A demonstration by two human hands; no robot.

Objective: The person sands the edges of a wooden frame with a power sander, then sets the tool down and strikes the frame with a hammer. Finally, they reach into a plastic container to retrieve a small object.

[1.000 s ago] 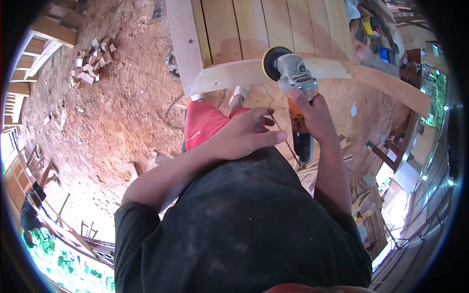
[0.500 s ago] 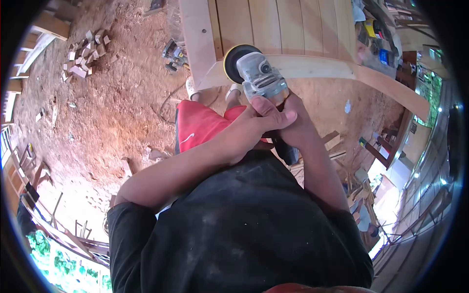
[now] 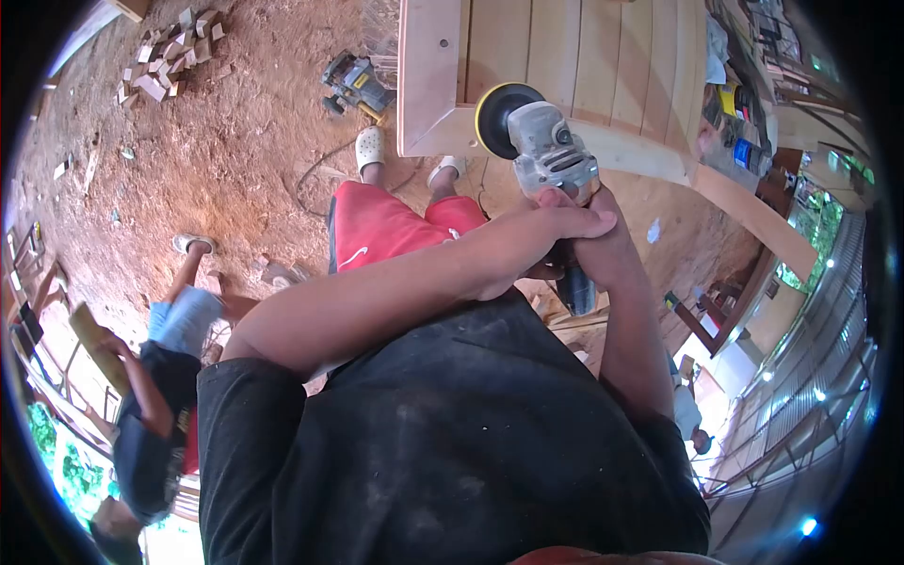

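Both my hands hold an angle grinder [image 3: 556,160] with a grey gear head and a dark body. Its round black pad with a yellow edge [image 3: 497,124] overlaps the lower rail of a pale wooden panel [image 3: 589,66], near the panel's left corner. My left hand [image 3: 539,231] is closed over the grinder just behind the head, its thumb lying across toward the other wrist. Wrapped around the body from the right is my right hand [image 3: 603,240]. The grinder's dark rear end [image 3: 576,292] sticks out below my hands, close to my shirt.
A router [image 3: 358,85] and a pile of wood offcuts [image 3: 169,61] lie on the dusty ground to the left. Another person [image 3: 155,405] carries a board [image 3: 99,348] at the left. A curved wooden piece [image 3: 758,215] extends right of the panel. A second person [image 3: 686,410] is farther right.
A person with a board has come into view at the left. The panel, grinder and my hands sit farther right in the view; my grip on the grinder looks the same.
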